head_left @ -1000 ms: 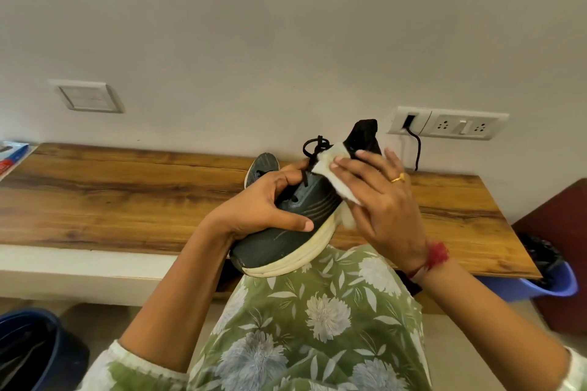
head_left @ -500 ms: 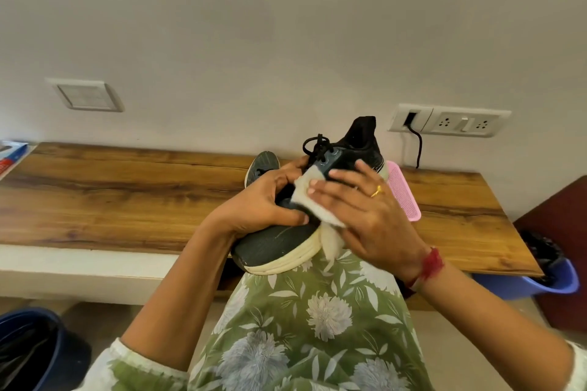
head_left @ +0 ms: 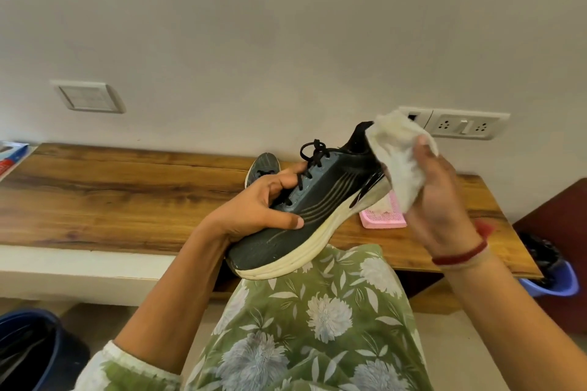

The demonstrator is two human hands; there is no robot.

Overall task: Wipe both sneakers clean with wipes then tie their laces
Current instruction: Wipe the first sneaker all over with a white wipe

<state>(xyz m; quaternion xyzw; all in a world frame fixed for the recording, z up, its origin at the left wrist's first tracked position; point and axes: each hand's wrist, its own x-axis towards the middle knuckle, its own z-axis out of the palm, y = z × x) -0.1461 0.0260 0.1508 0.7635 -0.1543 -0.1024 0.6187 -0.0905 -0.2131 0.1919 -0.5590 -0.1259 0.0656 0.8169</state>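
Observation:
A dark grey sneaker with a cream sole and black laces rests toe-down on my knee, heel raised to the right. My left hand grips it across the forefoot, thumb on its side and fingers over the laces. My right hand holds a crumpled white wipe beside the heel, palm turned toward me. The second sneaker stands on the wooden bench behind my left hand, only its toe showing.
A pink wipe packet lies on the bench under the heel. Wall sockets sit behind the wipe. A blue bin stands at the right, a dark blue bucket at the lower left, a box at the far left.
My right hand lifted the wipe off the sneaker's side and moved it right and up to the heel, turning palm-in. The sneaker's side is now uncovered.

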